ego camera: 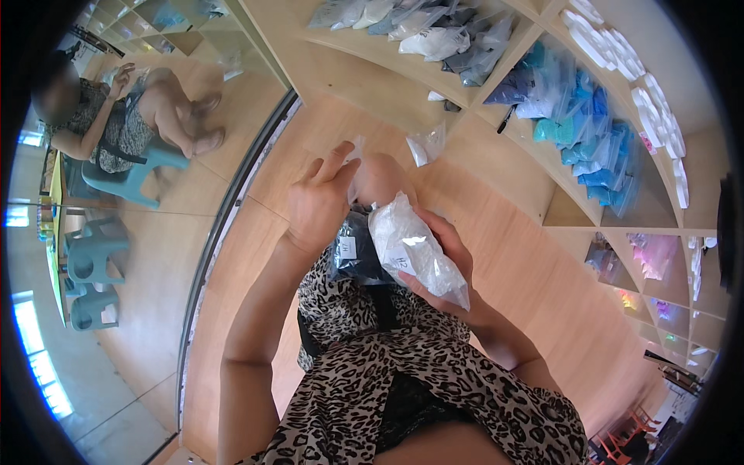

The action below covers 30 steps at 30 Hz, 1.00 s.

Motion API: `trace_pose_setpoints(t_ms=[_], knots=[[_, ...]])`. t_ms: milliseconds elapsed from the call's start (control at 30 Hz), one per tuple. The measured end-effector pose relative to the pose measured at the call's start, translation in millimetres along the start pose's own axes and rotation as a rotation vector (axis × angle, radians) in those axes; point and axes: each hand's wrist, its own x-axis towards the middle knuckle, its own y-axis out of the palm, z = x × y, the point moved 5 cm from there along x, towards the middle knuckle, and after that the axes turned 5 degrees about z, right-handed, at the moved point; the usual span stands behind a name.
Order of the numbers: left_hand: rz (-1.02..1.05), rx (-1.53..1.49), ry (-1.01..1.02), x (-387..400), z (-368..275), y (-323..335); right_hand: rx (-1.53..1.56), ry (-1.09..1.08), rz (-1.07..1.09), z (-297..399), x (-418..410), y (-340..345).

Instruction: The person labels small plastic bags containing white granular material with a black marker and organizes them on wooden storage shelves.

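Note:
My right hand (439,250) holds a clear plastic bag of white beads or granules (412,247), with a small label, above my lap. Raised to the left of that bag, my left hand (334,186) has its fingers bent near a piece of clear plastic (357,174); whether it grips the plastic I cannot tell. A bag of black material (356,247), also labelled, rests on my lap between the two hands, touching the white bag. Past my knee, a small clear bag with some white contents (427,145) lies on the wooden floor.
Wooden cubby shelves (476,93) stand ahead and to the right, with bags of blue and teal material (581,133), grey and white bags (430,40), a black marker (505,120) and white plastic pieces (657,110). A large mirror (174,232) on the left reflects a seated person and plastic stools.

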Motion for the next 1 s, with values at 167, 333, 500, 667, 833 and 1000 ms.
trace_pose_setpoints(t_ms=[167,333,500,667,833,1000], knots=[[-0.048,-0.023,0.066,-5.3,8.2,-1.7,-0.027,-0.029,0.003,2.0,4.0,9.4],[0.134,0.020,0.195,-7.6,22.3,-2.1,-0.009,-0.006,0.048,1.7,8.5,16.1],[0.307,-0.120,0.111,0.6,44.8,-7.1,-0.004,0.039,0.074,2.5,15.4,22.7],[0.480,-0.181,0.069,4.4,50.9,-12.1,-0.017,0.051,0.150,5.2,19.1,27.9],[0.510,-0.232,0.058,7.4,48.5,-6.7,-0.008,0.104,0.135,5.9,18.2,29.9],[0.499,-0.227,0.017,3.0,43.7,0.4,0.055,0.153,0.132,6.5,17.8,30.3]])
